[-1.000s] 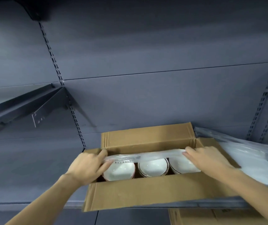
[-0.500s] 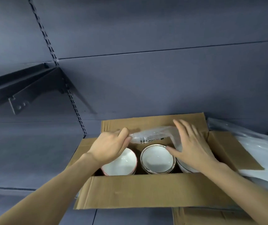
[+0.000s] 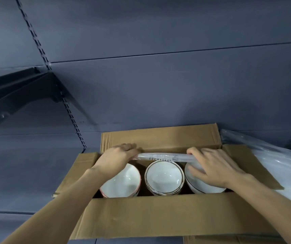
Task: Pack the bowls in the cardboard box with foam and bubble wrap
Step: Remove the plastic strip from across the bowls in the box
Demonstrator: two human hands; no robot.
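Observation:
An open cardboard box (image 3: 158,215) sits on a grey shelf with its flaps spread. Inside stand three stacks of white bowls: left (image 3: 123,184), middle (image 3: 164,176) and right (image 3: 194,173), the right one partly under my hand. A clear plastic roll of wrap (image 3: 162,157) lies along the box's far inner wall above the bowls. My left hand (image 3: 114,159) grips its left end. My right hand (image 3: 215,166) holds its right end, fingers curled over it and thumb below.
A heap of clear plastic sheeting (image 3: 282,166) lies right of the box. A dark shelf bracket (image 3: 18,95) juts out at the upper left beside a slotted upright (image 3: 70,113). Another cardboard piece (image 3: 229,240) shows below the shelf edge.
The crumpled wrap has been drawn out into a straight roll along the far wall. My right hand moved from flat over the right bowl to holding the roll's end.

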